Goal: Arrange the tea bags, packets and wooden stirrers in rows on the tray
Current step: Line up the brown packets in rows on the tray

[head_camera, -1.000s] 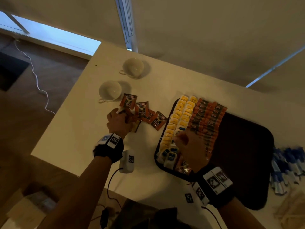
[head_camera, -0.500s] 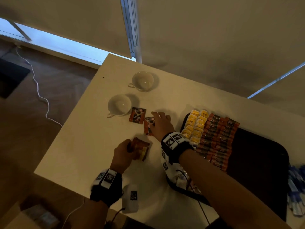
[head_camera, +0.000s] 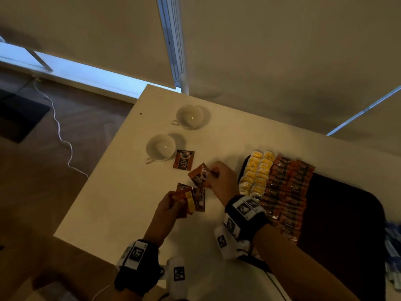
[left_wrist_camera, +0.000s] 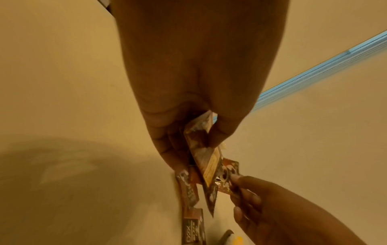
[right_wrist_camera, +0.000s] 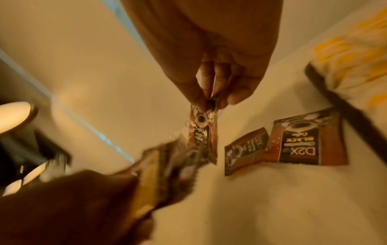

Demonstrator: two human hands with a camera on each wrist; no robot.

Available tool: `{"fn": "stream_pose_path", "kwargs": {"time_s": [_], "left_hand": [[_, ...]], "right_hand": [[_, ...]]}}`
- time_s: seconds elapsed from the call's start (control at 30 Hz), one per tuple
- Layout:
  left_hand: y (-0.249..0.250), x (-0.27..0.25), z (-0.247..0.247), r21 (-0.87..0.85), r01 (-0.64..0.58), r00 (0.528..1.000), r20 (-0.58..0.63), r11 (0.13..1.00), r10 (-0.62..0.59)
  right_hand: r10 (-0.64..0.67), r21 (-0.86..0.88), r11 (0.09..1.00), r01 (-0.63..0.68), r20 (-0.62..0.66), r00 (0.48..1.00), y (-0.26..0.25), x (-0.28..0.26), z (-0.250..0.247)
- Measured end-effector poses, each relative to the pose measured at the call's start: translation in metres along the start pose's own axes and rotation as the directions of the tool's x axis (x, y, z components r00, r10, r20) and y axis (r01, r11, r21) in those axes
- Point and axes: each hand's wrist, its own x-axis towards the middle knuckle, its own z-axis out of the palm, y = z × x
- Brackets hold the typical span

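Both hands (head_camera: 220, 181) pinch coffee pkts (head_camera: 198, 174) beside tray (head_camera: 338, 205).

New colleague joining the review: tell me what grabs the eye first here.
The two hands meet mid-table: the left hand grips a stack of coffee sachets, the right hand pinches one more sachet. To their right, the dark tray carries neat yellow and orange rows.

Glossy foil packets (right_wrist_camera: 307, 140) — smooth matt table (head_camera: 121, 198), glazed cups (head_camera: 160, 147)
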Motion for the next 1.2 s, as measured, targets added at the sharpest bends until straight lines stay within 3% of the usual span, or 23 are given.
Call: {"fn": "stream_pose_path", "kwargs": {"time_s": [0.07, 0.17, 0.23, 0.33, 0.47, 0.67, 0.77, 0.9, 1.03, 1.2], "left_hand": [[0.007, -0.001, 0.010, 0.026, -0.039, 0.999, 0.022, 0.999, 0.039], [0.018, -0.005, 0.030, 0.060, -0.093, 0.995, 0.045, 0.994, 0.090], [0.026, -0.012, 0.046, 0.071, -0.122, 0.991, 0.062, 0.990, 0.118], [0.039, -0.023, 0.075, 0.072, -0.158, 0.984, 0.089, 0.985, 0.151], [0.055, -0.041, 0.115, 0.066, -0.167, 0.978, 0.140, 0.984, 0.157], [0.071, -0.062, 0.165, 0.177, -0.165, 0.966, 0.225, 0.970, 0.123], [0.086, -0.077, 0.188, 0.199, -0.160, 0.951, 0.295, 0.967, 0.096], [0.110, -0.099, 0.209, 0.175, -0.215, 0.938, 0.310, 0.961, 0.153], [0.124, -0.118, 0.223, 0.132, -0.291, 0.895, 0.388, 0.948, 0.221], [0.129, -0.137, 0.236, 0.099, -0.371, 0.880, 0.356, 0.923, 0.315]], "right_hand": [[0.090, 0.208, 0.975, -0.082, -0.029, 0.995, 0.006, -0.021, -0.022], [0.200, 0.470, 0.860, -0.200, 0.051, 0.978, 0.017, -0.053, -0.063], [0.238, 0.523, 0.811, -0.263, 0.117, 0.964, 0.027, -0.073, -0.088], [0.255, 0.518, 0.807, -0.282, 0.124, 0.959, 0.043, -0.096, -0.121], [0.176, 0.540, 0.823, -0.176, 0.052, 0.983, 0.056, -0.122, -0.155], [0.059, 0.411, 0.912, -0.004, -0.122, 0.991, 0.073, -0.149, -0.187], [-0.099, 0.322, 0.936, 0.145, -0.155, 0.983, 0.075, -0.163, -0.201], [-0.274, 0.274, 0.911, 0.308, -0.156, 0.949, 0.072, -0.183, -0.216], [-0.331, 0.282, 0.891, 0.354, -0.127, 0.935, 0.069, -0.196, -0.233], [-0.336, 0.289, 0.882, 0.373, -0.170, 0.926, 0.067, -0.204, -0.259]]}}
